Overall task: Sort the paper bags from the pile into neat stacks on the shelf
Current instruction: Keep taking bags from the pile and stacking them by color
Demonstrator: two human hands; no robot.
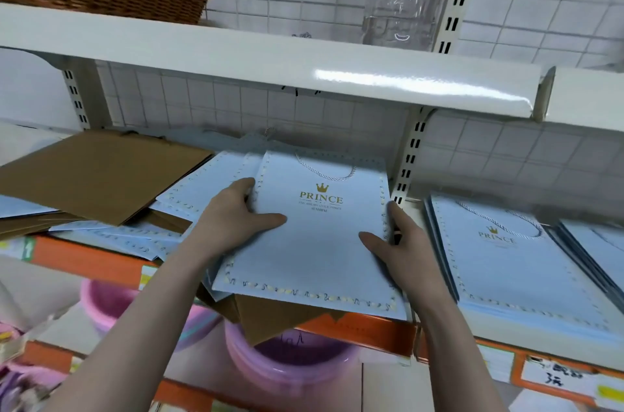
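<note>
On the shelf [354,330], both hands' grips, left hand [236,219] and right hand [395,246], pinch the blue bag [320,242].

Both hands, left hand [236,215] and right hand [395,242], grip a pale blue "PRINCE" paper bag [320,242] mid-frame, over the messy brown-and-blue bag pile [101,175].

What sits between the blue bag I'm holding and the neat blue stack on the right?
Head view: a white slotted shelf upright, then bare shelf.
</note>
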